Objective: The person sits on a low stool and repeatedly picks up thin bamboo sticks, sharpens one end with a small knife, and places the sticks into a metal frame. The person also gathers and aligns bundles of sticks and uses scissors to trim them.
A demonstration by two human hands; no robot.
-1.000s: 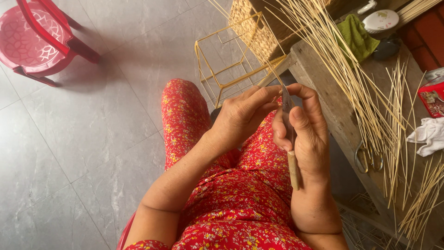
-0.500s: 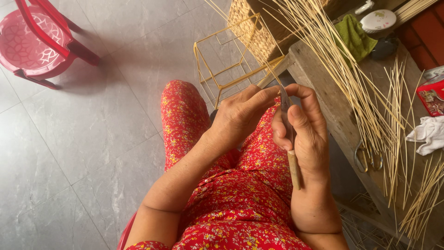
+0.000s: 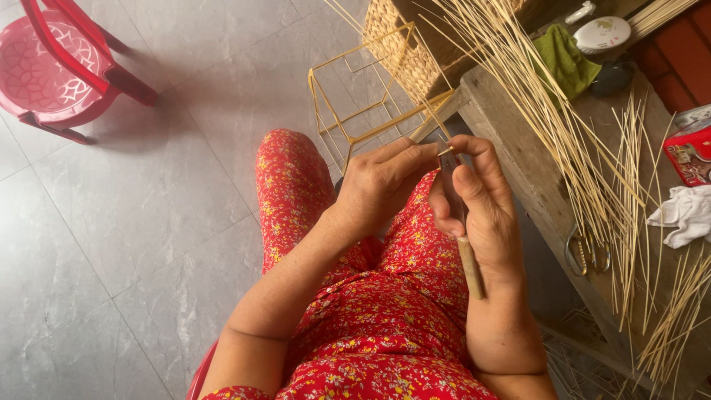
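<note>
My left hand (image 3: 385,181) pinches the end of a thin bamboo stick (image 3: 445,151) above my lap. My right hand (image 3: 478,204) grips a knife (image 3: 453,181) with a wooden handle (image 3: 469,267), its blade held against the stick's tip. Both hands meet over my red flowered clothing (image 3: 370,296). Just beyond the hands stands a box-shaped frame of bamboo sticks (image 3: 363,96) on the floor.
A wooden bench (image 3: 533,163) at right carries many loose bamboo sticks (image 3: 563,126), scissors (image 3: 585,252), a white cloth (image 3: 685,215), a green cloth (image 3: 566,63) and a red packet (image 3: 689,152). A woven basket (image 3: 400,37) stands behind the frame. A red plastic chair (image 3: 63,67) is far left.
The hands have stayed together on the stick and knife; only slight finger shifts show. The view has barely moved.
</note>
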